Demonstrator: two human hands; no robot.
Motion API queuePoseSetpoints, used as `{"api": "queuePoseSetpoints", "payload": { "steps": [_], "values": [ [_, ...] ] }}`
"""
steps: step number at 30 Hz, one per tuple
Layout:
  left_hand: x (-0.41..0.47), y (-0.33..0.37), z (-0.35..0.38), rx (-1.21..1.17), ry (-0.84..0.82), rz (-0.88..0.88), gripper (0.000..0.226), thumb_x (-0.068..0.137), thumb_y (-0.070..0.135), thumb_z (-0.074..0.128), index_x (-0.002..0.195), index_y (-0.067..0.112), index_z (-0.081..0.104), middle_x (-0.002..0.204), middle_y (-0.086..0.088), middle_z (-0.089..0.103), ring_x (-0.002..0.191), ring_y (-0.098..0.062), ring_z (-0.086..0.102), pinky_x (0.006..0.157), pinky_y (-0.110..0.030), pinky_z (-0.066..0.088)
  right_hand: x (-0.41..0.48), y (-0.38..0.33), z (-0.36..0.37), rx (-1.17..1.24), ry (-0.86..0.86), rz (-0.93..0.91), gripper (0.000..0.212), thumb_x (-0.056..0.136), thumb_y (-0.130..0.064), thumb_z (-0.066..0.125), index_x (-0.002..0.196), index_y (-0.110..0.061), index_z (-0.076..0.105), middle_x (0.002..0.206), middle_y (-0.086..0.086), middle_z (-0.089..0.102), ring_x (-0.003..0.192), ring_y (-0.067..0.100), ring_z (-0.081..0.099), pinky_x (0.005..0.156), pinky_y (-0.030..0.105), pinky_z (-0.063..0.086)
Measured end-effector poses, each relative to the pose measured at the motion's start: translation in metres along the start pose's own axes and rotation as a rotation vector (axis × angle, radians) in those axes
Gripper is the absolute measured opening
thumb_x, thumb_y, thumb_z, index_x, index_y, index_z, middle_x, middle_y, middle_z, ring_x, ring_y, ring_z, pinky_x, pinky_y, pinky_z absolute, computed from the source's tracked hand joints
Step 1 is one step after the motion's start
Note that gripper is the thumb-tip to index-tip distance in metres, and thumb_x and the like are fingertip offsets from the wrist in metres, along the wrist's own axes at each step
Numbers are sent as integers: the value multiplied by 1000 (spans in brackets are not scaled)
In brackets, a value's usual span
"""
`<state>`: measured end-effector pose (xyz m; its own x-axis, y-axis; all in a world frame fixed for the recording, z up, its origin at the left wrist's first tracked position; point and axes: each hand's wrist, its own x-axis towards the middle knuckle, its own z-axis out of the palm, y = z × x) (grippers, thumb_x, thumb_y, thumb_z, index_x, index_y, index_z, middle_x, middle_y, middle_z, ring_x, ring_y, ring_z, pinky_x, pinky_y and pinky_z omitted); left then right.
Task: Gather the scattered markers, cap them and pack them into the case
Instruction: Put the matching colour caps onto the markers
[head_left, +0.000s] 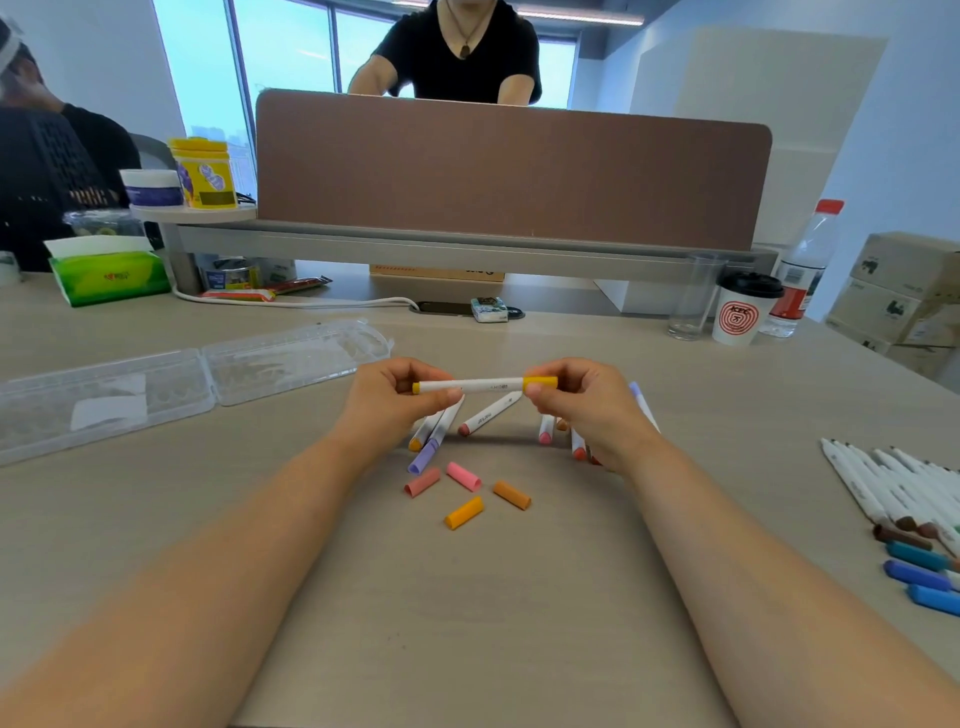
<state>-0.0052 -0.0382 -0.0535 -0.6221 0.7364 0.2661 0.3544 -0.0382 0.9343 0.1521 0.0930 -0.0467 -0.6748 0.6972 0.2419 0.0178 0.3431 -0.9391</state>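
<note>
A white marker (478, 385) with yellow ends is held level above the desk. My left hand (395, 400) pinches its left end. My right hand (576, 402) grips the yellow cap (540, 383) on its right end. Under the hands lie several loose markers (488, 415), some partly hidden. Several loose caps lie nearer me: dusty pink (422, 482), pink (464, 476), orange (511, 494) and yellow-orange (464, 513). The clear plastic case (182, 384) lies open at the left.
A row of capped markers (904, 509) lies at the right edge. A paper cup (740, 312), a glass (693, 301) and a water bottle (802, 270) stand at the back right. A tissue pack (109, 275) and a white cable (311, 302) are back left. A person stands behind the brown divider (509, 171).
</note>
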Motion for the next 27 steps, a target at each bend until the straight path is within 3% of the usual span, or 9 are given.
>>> {"api": "queuePoseSetpoints", "payload": {
  "steps": [5,8,10,14,17,19,23,27],
  "values": [
    [-5,7,20,-99,-6,32,14,74,1,73,75,13,66,72,4,66,58,4,63,59,-8,50,2,-3,7,535,70,114,14,87,0,58,87,-12,66,77,-1,65,70,7,63,61,13,52],
    [-7,8,30,-110,-44,36,16,74,2,74,74,16,66,76,-1,68,73,-11,66,69,-27,55,2,-3,8,608,11,161,13,90,-3,55,92,-10,66,80,1,66,66,5,65,61,13,53],
    [-7,8,32,-98,-72,36,15,76,4,72,78,18,68,79,-2,68,80,-20,64,75,-38,54,2,-3,9,546,-12,158,13,92,-8,53,95,-13,65,85,2,67,70,7,67,62,15,54],
    [-3,2,32,67,-196,81,17,87,8,61,101,15,69,85,4,67,81,-9,62,76,-22,51,4,-3,-1,344,69,110,19,99,-19,43,101,-21,62,90,1,65,80,11,64,64,19,51],
    [4,-1,32,274,-217,84,19,91,11,57,105,17,69,98,1,67,95,-15,61,88,-29,50,10,1,-17,177,223,144,26,101,-20,39,122,-17,54,91,2,62,85,15,60,74,26,52],
    [12,1,33,483,-276,113,23,93,15,54,111,18,67,109,0,66,98,-13,57,89,-25,45,12,6,-24,45,289,158,27,99,-20,43,126,-19,46,92,2,64,86,14,63,78,28,52],
    [25,11,47,745,-400,215,29,96,16,46,120,19,62,123,-3,60,106,-15,54,87,-18,36,17,13,-27,-73,378,154,9,97,-14,45,101,-21,49,83,1,64,76,10,63,72,25,51],
    [39,15,74,881,-532,258,38,98,12,35,129,24,55,120,-6,51,110,-22,50,95,-31,40,24,20,-35,-211,438,194,23,94,-7,43,88,-22,59,92,-2,59,87,14,57,76,26,47]
  ]
}}
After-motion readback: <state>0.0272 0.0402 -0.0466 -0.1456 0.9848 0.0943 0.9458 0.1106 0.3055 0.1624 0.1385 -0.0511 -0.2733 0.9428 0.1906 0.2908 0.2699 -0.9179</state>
